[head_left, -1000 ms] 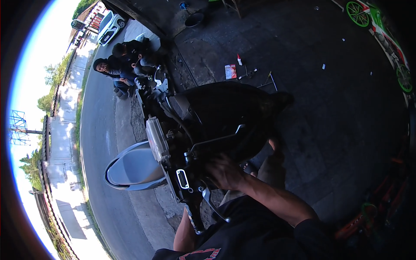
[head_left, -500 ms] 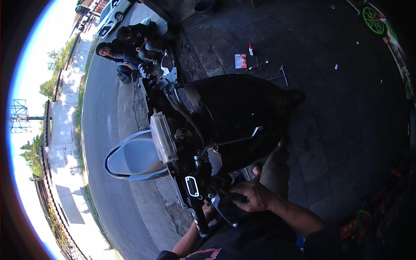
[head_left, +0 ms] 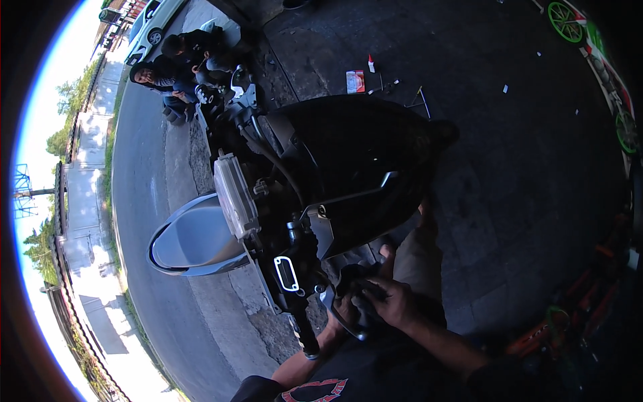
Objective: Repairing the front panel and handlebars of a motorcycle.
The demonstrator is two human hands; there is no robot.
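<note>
Low in the head view, a motorcycle's handlebar ends near me in a black grip (head_left: 305,336), with a silver brake lever (head_left: 333,315) beside it. My left hand (head_left: 344,311) is closed just behind the lever, partly hidden by it and by the dark parts. Next to it is my right hand (head_left: 395,301), its fingers curled inward and pinched on a small dark piece that is too shadowed to name. The two hands nearly touch. Above them sits a rectangular reservoir cap with a pale rim (head_left: 287,273).
The black bodywork (head_left: 362,157) fills the middle, with a clear-covered gauge (head_left: 236,194) and a grey fender (head_left: 194,234) to its left. On the dark floor lie a red-white packet (head_left: 355,82), a small bottle (head_left: 371,63) and a T-handle tool (head_left: 423,102). Two people (head_left: 177,70) sit by the road.
My left hand has come up beside my right hand, from behind the lever. My right hand has turned slightly, fingers more curled. The whole view has shifted, so the motorcycle appears farther left and higher.
</note>
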